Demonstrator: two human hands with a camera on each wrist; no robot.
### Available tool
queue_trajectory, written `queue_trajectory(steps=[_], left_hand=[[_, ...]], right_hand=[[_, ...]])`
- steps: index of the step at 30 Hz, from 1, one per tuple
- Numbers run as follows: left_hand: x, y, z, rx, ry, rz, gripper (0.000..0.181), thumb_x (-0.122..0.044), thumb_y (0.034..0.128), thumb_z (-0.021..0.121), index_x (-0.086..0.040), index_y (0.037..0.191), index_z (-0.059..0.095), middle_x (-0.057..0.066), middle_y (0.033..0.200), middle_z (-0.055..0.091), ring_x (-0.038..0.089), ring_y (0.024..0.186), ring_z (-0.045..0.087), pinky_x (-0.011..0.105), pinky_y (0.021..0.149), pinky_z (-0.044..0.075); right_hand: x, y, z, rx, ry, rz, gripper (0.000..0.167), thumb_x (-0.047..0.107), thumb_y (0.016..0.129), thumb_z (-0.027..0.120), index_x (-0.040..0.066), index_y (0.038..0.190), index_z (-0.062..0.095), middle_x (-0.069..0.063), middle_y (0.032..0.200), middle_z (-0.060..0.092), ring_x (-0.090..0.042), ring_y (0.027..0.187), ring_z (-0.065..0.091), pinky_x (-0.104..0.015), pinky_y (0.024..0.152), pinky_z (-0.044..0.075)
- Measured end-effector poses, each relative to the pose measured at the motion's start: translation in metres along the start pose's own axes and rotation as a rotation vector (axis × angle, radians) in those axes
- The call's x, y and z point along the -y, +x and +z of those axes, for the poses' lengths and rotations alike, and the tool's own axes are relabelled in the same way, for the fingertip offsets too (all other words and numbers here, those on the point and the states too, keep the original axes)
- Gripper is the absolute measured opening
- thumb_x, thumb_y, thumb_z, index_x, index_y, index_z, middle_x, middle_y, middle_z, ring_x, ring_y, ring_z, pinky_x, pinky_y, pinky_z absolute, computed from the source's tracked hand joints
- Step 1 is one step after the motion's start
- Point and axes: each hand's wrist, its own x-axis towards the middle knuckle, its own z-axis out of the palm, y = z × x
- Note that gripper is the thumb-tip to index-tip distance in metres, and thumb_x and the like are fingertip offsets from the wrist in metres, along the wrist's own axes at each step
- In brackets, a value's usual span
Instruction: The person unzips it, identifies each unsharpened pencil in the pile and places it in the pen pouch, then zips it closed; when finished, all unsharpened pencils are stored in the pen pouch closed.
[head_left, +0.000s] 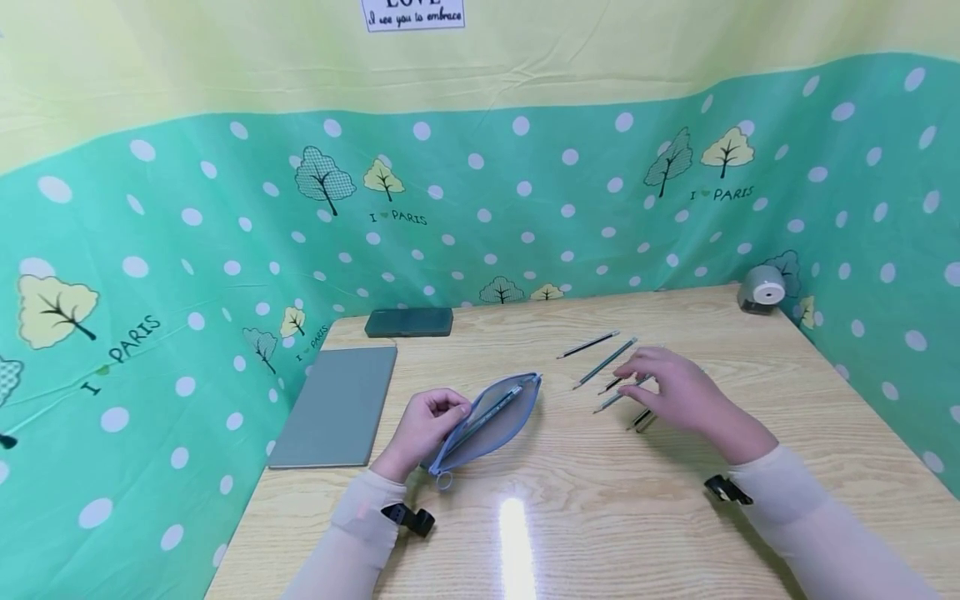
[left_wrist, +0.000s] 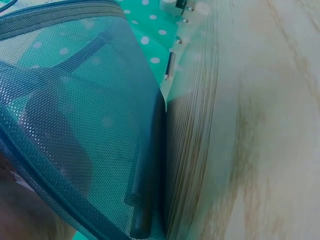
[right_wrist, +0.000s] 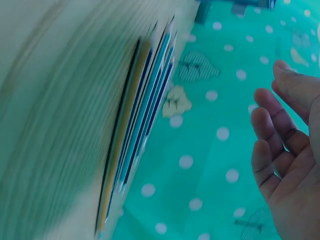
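Observation:
My left hand (head_left: 423, 425) grips the rim of a blue mesh zip pouch (head_left: 510, 429) near the middle of the table. The pouch gapes open, and pencils (head_left: 491, 414) lie inside it; through the mesh in the left wrist view their ends (left_wrist: 141, 220) show dimly. To the right, several loose pencils (head_left: 604, 364) lie slanted on the wood. Over the nearer ones hovers my right hand (head_left: 675, 387). In the right wrist view that hand (right_wrist: 290, 150) has its fingers loosely extended with nothing between them, apart from the bunched pencils (right_wrist: 132, 130).
A grey flat notebook or board (head_left: 337, 408) lies on the left, with a dark green case (head_left: 408, 322) behind it. A pencil sharpener (head_left: 762, 290) stands at the far right corner. Green dotted cloth (head_left: 465, 242) walls the table's back and sides.

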Motion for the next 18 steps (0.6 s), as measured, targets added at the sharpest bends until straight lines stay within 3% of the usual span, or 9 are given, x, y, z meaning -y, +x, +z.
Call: queue_trajectory(steps=[10,18], left_hand=[[-0.003,-0.001,0.000,0.004,0.000,-0.011,0.014,-0.008,0.1009,0.070,0.003,0.103,0.076,0.018,0.094,0.075,0.010,0.077,0.067,0.023,0.072,0.054],[-0.002,-0.001,0.000,0.004,0.009,-0.003,0.013,-0.008,0.1004,0.070,0.003,0.102,0.076,0.017,0.092,0.075,0.008,0.073,0.065,0.022,0.068,0.052]], right_hand=[[-0.044,-0.022,-0.013,0.025,0.020,0.165,0.019,0.017,0.094,0.081,0.014,0.113,0.078,0.001,0.105,0.072,-0.020,0.091,0.067,-0.042,0.074,0.055],[-0.069,-0.034,-0.014,0.082,0.060,0.221,0.015,0.008,0.093,0.080,0.009,0.107,0.079,-0.002,0.102,0.072,-0.025,0.092,0.067,-0.043,0.076,0.053]])
